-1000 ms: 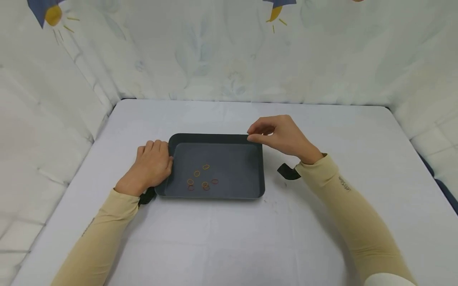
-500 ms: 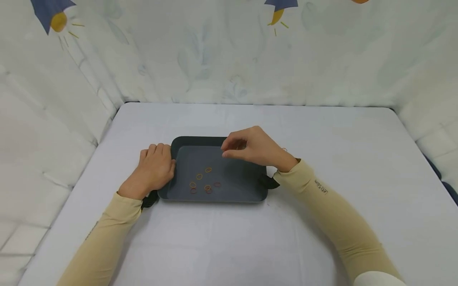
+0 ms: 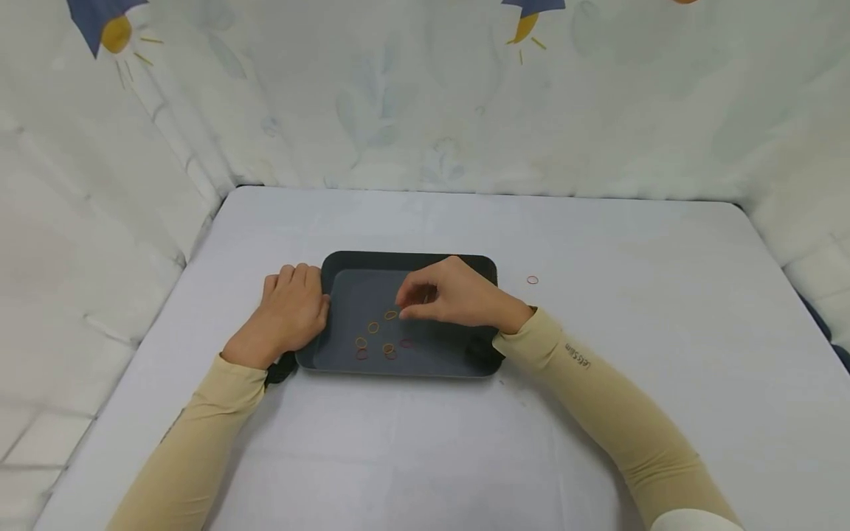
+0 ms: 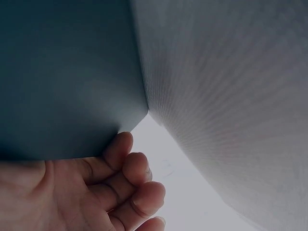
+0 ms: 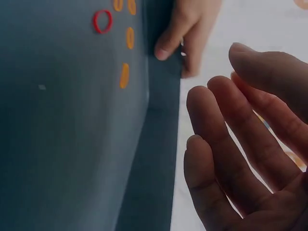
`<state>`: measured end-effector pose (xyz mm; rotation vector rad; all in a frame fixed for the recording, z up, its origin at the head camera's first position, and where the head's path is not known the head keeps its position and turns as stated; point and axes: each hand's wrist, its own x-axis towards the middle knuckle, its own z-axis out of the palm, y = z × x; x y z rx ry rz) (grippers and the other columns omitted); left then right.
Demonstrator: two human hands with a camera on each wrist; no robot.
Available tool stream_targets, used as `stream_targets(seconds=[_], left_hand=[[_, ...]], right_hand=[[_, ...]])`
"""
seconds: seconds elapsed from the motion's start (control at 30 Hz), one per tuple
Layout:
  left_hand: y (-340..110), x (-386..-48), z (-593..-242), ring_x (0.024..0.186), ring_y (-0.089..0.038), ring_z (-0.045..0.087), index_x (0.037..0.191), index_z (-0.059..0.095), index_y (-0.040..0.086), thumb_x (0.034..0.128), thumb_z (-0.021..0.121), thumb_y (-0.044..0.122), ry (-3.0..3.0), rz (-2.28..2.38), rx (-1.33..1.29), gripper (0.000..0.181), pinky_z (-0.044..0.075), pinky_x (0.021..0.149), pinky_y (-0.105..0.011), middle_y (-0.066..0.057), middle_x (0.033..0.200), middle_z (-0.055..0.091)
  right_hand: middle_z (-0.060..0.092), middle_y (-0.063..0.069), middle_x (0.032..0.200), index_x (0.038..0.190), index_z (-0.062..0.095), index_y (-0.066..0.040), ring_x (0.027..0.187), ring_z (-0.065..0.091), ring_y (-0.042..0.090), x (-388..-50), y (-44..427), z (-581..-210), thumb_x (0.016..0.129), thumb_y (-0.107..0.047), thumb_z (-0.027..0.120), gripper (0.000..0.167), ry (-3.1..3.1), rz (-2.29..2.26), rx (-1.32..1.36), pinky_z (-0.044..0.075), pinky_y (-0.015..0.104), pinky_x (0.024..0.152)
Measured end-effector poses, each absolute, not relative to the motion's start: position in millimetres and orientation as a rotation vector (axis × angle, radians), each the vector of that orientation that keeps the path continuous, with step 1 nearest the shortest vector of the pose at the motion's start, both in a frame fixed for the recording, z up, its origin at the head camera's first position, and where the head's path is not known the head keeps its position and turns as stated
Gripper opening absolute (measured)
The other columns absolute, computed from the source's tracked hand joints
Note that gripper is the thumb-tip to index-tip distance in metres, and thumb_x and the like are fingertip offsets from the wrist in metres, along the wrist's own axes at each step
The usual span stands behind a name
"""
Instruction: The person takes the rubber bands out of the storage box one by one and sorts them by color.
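Note:
A dark grey tray (image 3: 458,361) lies on the white table. My left hand (image 3: 285,313) grips its left edge; in the right wrist view the thumb lies over the inner rim with a finger outside. Several small yellow-orange rubber bands (image 5: 124,76) and red rubber bands (image 5: 96,21) lie scattered in the tray's left half. Above the tray's middle, close to the bands, is my right hand (image 3: 451,295), its fingers loosely bent and thumb apart, holding nothing. A single red rubber band (image 3: 533,276) lies on the table right of the tray.
The white-covered table (image 3: 412,442) extends around the tray on all sides. Pale patterned curtains (image 3: 425,103) stand along its back and sides. A black wrist mount (image 3: 282,367) sits beneath the left wrist, and another dark one hangs over the tray's right side.
My right hand has moved left and nearer, from the tray's back right corner to over its middle. The red band on the table has come into view. The left hand stays on the tray's edge.

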<state>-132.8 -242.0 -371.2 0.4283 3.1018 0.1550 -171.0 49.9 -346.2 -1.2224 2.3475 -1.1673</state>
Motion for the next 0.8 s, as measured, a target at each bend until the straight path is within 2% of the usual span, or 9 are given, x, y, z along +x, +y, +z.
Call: stream_targets(seconds=[0.23, 0.43, 0.8], left_hand=[[-242, -133, -372, 0.096, -0.038, 0.041, 0.104, 0.045, -0.004, 0.1037, 0.048, 0.015, 3.099, 0.154, 0.411, 0.019, 0.033, 0.086, -0.053, -0.02, 0.098, 0.047], [-240, -134, -371, 0.096, -0.038, 0.039, 0.106, 0.045, -0.005, 0.1043, 0.047, 0.014, 3.097, 0.164, 0.413, 0.019, 0.032, 0.086, -0.052, -0.02, 0.098, 0.047], [-240, -132, -369, 0.095, -0.038, 0.039, 0.106, 0.045, -0.005, 0.1041, 0.048, 0.014, 3.093, 0.15, 0.396, 0.02, 0.032, 0.086, -0.053, -0.02, 0.098, 0.046]], right_hand=[[0.08, 0.0, 0.102, 0.099, 0.077, -0.012, 0.082, 0.07, 0.0, -167, 43, -351, 0.091, -0.017, 0.08, 0.01, 2.27, -1.066, -1.267, 0.059, 0.027, 0.079], [0.078, -0.003, 0.099, 0.101, 0.077, -0.012, 0.082, 0.069, -0.001, -165, 39, -358, 0.09, -0.016, 0.081, 0.013, 2.257, -0.969, -1.285, 0.057, 0.02, 0.079], [0.079, -0.001, 0.105, 0.102, 0.077, -0.012, 0.095, 0.073, 0.004, -163, 34, -366, 0.089, -0.009, 0.08, 0.014, 2.263, -0.872, -1.3, 0.056, 0.019, 0.088]])
